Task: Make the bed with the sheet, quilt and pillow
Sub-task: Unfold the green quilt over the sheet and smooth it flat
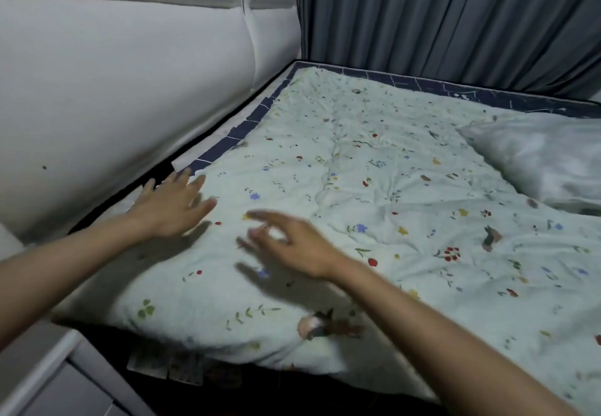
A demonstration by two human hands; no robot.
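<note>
While spread flat, left hand (170, 204) on floral quilt (374, 194), right hand (292, 243) loose-fingered, gripping nothing.

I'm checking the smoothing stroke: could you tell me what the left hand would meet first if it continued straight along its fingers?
Probably the navy sheet border beyond the left hand, then the padded headboard; depth is unclear.

Bedroom in a home. Bed with padded white headboard (123, 84); floral quilt (374, 220) spread over a dark blue sheet (455, 89); white pillow (546, 159) at the right; grey curtains (455, 19) along the far side; pale bedside cabinet (58, 380) at lower left.
</note>
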